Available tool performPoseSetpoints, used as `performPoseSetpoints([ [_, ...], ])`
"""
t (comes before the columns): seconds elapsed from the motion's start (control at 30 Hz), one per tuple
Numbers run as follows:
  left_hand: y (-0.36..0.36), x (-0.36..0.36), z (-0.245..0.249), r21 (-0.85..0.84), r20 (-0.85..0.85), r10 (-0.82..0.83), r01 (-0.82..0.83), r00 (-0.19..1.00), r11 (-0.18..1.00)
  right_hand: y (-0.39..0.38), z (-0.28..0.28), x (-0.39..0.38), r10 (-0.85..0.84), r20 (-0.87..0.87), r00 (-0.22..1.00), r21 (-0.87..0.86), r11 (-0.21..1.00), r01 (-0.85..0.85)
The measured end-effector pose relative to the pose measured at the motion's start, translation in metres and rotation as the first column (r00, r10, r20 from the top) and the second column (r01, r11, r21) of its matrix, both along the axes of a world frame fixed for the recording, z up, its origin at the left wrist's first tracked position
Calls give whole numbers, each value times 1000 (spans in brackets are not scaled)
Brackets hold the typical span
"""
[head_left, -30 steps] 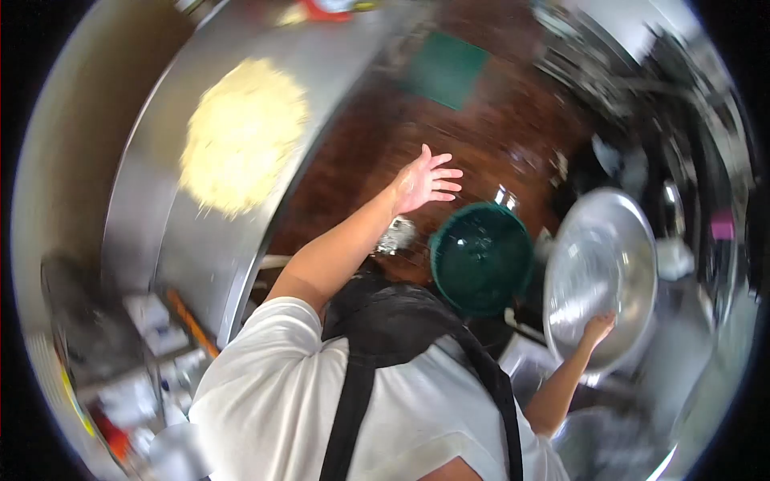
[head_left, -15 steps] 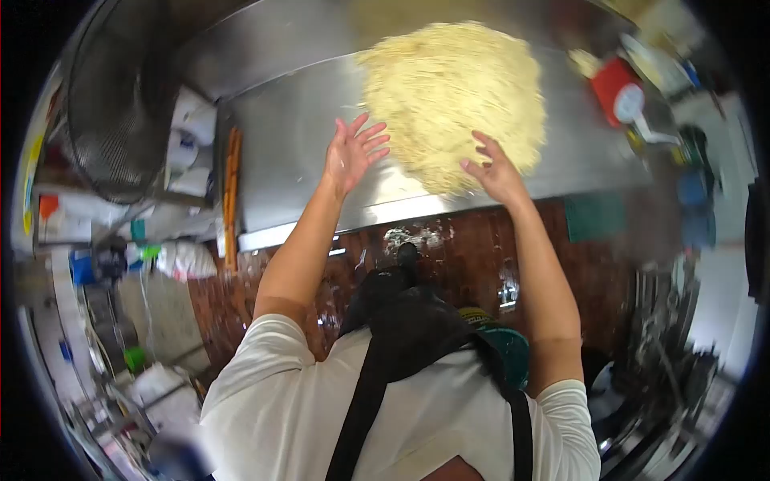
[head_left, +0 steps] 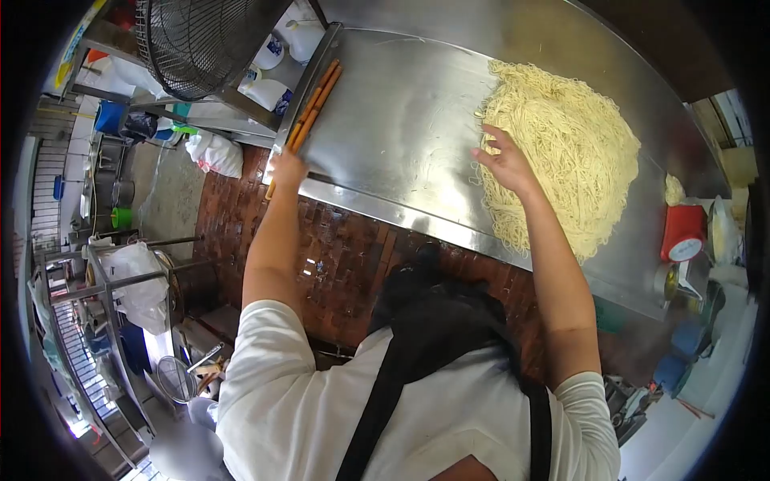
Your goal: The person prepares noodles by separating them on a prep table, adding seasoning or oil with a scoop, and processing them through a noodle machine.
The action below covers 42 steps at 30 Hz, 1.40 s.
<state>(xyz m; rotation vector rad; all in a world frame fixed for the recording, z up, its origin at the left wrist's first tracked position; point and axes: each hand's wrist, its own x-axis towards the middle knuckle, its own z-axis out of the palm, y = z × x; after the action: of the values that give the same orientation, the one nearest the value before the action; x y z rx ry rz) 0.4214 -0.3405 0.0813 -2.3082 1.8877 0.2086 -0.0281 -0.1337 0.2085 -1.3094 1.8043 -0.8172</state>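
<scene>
A wide, loose heap of pale yellow noodles (head_left: 573,152) lies on the steel worktable (head_left: 401,120). My right hand (head_left: 509,167) hovers at the heap's left edge, fingers apart and holding nothing. Two long wooden sticks (head_left: 317,100) rest side by side along the table's left end, their near ends jutting past the front edge. Around those near ends my left hand (head_left: 289,168) is closed; its fingers are partly hidden from above.
A wire-guarded fan (head_left: 204,40) stands at the upper left, beside white plastic jugs (head_left: 269,92). On the table's right end is a red scale (head_left: 684,232), with a small noodle clump (head_left: 674,190) near it. The brown tiled floor (head_left: 337,264) looks wet.
My view has turned left, so the noodles appear farther right. My left hand has gone from open above the table to closed on the wooden sticks. My right hand stays open by the noodles.
</scene>
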Motion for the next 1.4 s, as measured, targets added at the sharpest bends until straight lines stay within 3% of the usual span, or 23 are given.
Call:
performPoseSetpoints([
  [0.03, 16, 7, 8, -21, 51, -40, 41, 998, 999, -2, -4, 3, 24, -14, 1000, 25, 999, -24],
  [0.13, 24, 6, -17, 113, -253, -167, 200, 953, 973, -1, -34, 11, 134, -15, 991, 117, 984, -131],
  [0.2, 65, -58, -16, 148, -584, 59, 34, 810, 988, 18, -55, 28, 195, 1, 981, 102, 976, -194],
  [0.27, 120, -135, 3, 332, -823, 280, 18, 494, 943, 41, -72, 43, 240, 61, 969, 179, 952, -248],
  [0.3, 158, -179, 15, 425, -897, 416, 38, 150, 904, 52, -68, 49, 135, 304, 943, 279, 934, -223],
  [0.33, 193, -217, 28, 514, -827, 521, 92, -209, 853, 61, -65, 48, -1, 517, 856, 369, 902, -222],
  [0.4, 237, -273, 51, 554, -743, 576, 171, -340, 815, 70, -68, 24, -8, 792, 610, 211, 942, -262],
  [0.43, 256, -295, 60, 567, -694, 595, 201, -405, 799, 78, -70, 3, -13, 787, 617, 231, 933, -276],
  [0.5, 286, -318, 70, 506, -782, 541, 193, -308, 841, 95, -64, -41, -8, 783, 621, 262, 911, -318],
  [0.6, 321, -349, 111, 389, -862, 450, 264, -234, 883, 140, -30, -108, -52, 350, 935, 239, 971, -35],
  [0.63, 333, -360, 130, 354, -879, 416, 267, -232, 897, 161, -28, -132, -40, 174, 984, 10, 999, 39],
  [0.73, 354, -372, 157, 320, -856, 432, 367, -283, 874, 237, -20, -230, -103, 89, 991, -70, 992, 109],
  [0.77, 360, -375, 173, 324, -880, 427, 395, -208, 860, 273, 8, -262, -144, 63, 988, 5, 990, 144],
  [0.8, 364, -377, 185, 329, -929, 367, 361, -42, 873, 310, 16, -298, -153, 43, 987, -40, 987, 155],
  [0.83, 371, -384, 204, 327, -943, 280, 357, 177, 875, 348, 33, -325, -172, -133, 976, -71, 984, 163],
  [0.9, 375, -402, 242, 287, -760, -43, 393, 648, 874, 395, 73, -372, -182, -105, 978, 351, 913, 208],
  [0.97, 372, -429, 243, 174, -537, -457, 623, 709, 762, 407, 3, -406, -132, -232, 964, 324, 924, 205],
  [1.0, 369, -442, 242, 152, -386, -636, 726, 668, 671, 406, -32, -416, -108, -295, 949, 312, 928, 203],
  [1.03, 368, -477, 232, 249, -360, -549, 645, 754, 723, 384, -44, -413, -198, -195, 961, 301, 920, 251],
  [1.1, 349, -533, 177, 132, -386, -667, 754, 637, 644, 325, -64, -399, -315, 22, 949, 178, 935, 306],
  [1.13, 340, -572, 168, 221, -397, -618, 725, 678, 653, 308, -73, -391, -332, 144, 932, 69, 943, 325],
  [1.2, 331, -646, 161, 259, -368, -685, 777, 629, 574, 295, -60, -387, -421, 452, 786, 192, 907, 375],
  [1.4, 377, -751, 179, 212, -567, -685, 885, 457, 415, 373, -31, -417, -477, 748, 461, 172, 810, 560],
])
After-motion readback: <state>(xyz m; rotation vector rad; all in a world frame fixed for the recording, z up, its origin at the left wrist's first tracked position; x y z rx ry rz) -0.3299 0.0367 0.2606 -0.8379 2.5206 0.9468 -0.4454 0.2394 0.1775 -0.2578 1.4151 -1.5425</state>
